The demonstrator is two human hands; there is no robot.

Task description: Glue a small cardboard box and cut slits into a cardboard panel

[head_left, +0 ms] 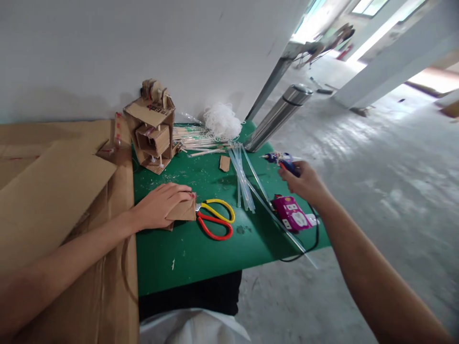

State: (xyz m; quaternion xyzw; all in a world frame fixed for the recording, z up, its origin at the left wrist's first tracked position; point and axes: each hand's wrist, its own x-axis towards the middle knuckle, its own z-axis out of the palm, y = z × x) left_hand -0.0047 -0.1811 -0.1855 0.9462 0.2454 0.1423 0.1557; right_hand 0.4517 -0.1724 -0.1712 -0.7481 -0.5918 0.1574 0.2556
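Note:
My left hand (160, 205) rests on a small folded cardboard piece (183, 210) on the green table (186, 258), fingers gripping it. Right beside it lie scissors (215, 219) with one yellow and one red handle. My right hand (303, 181) is out at the table's right edge, closed around the handle of a blue glue gun (281, 159) whose nozzle points left. Clear glue sticks (245, 179) lie between my hands. A pink power strip (292, 215) sits below my right hand with a black cord (308, 249) looping off the edge.
A cardboard model (153, 126) stands at the back of the table by the wall. Thin sticks (197, 141) and a white tangle of string (222, 120) lie behind. Large cardboard sheets (53, 191) cover the left. A steel cylinder (278, 117) leans at the back right.

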